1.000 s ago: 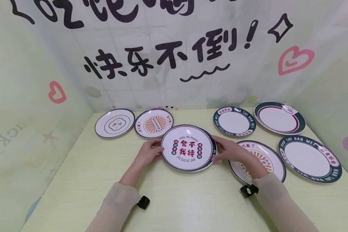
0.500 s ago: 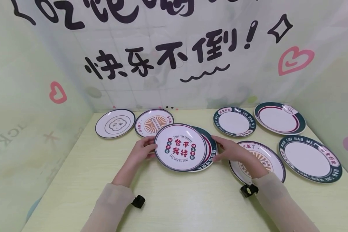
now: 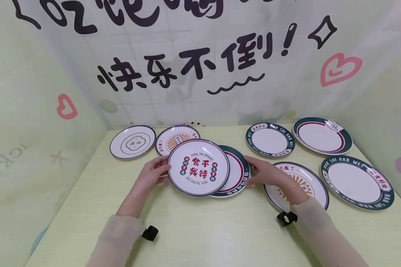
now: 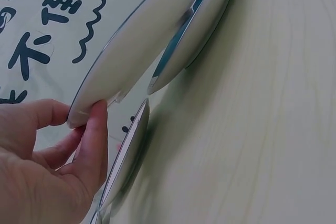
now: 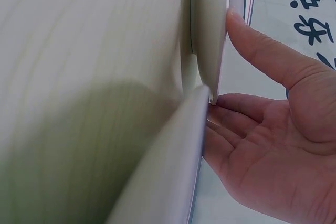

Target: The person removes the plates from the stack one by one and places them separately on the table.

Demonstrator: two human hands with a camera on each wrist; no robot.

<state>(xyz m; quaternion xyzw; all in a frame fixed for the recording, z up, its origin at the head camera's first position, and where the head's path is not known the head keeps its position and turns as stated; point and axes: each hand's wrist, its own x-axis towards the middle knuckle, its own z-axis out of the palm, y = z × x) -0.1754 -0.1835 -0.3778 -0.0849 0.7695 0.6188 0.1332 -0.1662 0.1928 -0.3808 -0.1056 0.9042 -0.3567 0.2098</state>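
Observation:
My left hand (image 3: 152, 172) pinches the left rim of a white plate (image 3: 199, 167) with red characters and a thin blue edge. In the left wrist view this plate (image 4: 134, 40) is raised and tilted, the thumb below it and fingers at the rim. It overlaps a green-rimmed plate (image 3: 236, 170) with a dark red ring, hiding its left part. My right hand (image 3: 265, 172) holds that lower plate by its right rim, thumb toward the near side and fingers toward the far side. The right wrist view shows the thumb and fingertips on its edge (image 5: 212, 30).
Two white plates, one with a cloud motif (image 3: 133, 142) and one with orange rays (image 3: 170, 146), lie back left. Under my right forearm is another rayed plate (image 3: 315, 191). Green-rimmed plates (image 3: 270, 140) lie at the right. A printed backdrop (image 3: 187, 107) stands behind the table (image 3: 200, 230).
My left hand has moved left with the red-lettered plate, sliding it off the green-rimmed plate and uncovering more of that one. My right hand has stayed in place.

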